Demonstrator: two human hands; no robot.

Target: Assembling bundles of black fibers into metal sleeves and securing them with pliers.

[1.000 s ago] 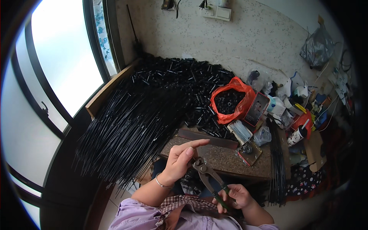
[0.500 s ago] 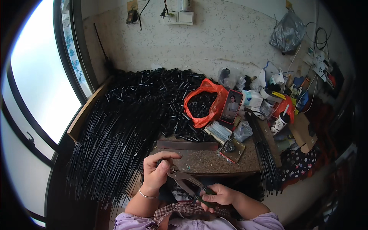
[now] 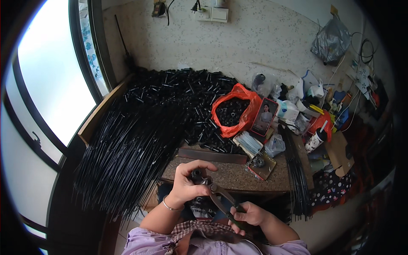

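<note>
Between the thumb and curled fingers of my left hand (image 3: 186, 183) sits a small black cylindrical part (image 3: 196, 173), its round end facing up. The index finger above it stretches out to the right. A pair of pliers (image 3: 222, 199) has its jaws against or around the part, beside my left thumb; the exact grip is hidden. My right hand (image 3: 250, 213) is wrapped round the dark green handles, which stand somewhat apart. Both hands are in front of the table's near edge, above my lap.
Black cylindrical parts (image 3: 170, 87) lie heaped at the back, with long thin black rods (image 3: 123, 161) at left. A red plastic bag (image 3: 245, 123) holds small black pieces. Beside it are a phone (image 3: 264, 117), pale ties (image 3: 248, 143) and a patterned cup (image 3: 315, 140). More rods (image 3: 297, 182) overhang at right.
The whole view has shifted slightly. My left hand has turned, so the black part's round end shows more plainly. The pliers stay at it, held in my right hand.
</note>
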